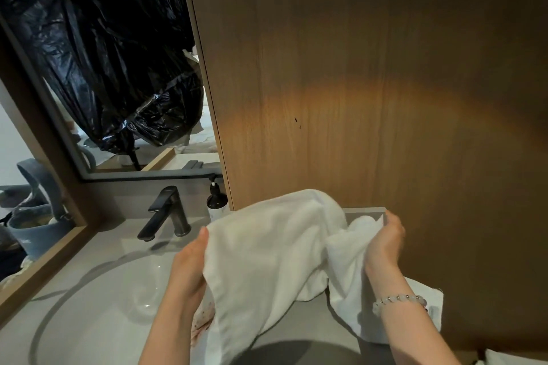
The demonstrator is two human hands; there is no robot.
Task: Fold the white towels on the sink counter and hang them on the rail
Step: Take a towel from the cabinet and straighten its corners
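A white towel point(267, 249) hangs rumpled between my two hands above the grey sink counter point(299, 323). My left hand point(189, 267) grips its left edge, with the fingers hidden behind the cloth. My right hand point(385, 243) pinches the bunched right end of the towel; a bead bracelet sits on that wrist. The lower part of the towel drapes down onto the counter, and a flat white corner point(427, 317) lies on the counter under my right forearm. No rail is in view.
A black faucet point(167, 213) stands behind the white basin point(98, 293) at left. A dark soap dispenser point(216, 198) stands beside the wood panel wall point(370, 83). The mirror point(112, 68) reflects black plastic sheeting. Another white cloth edge point(510, 358) shows at bottom right.
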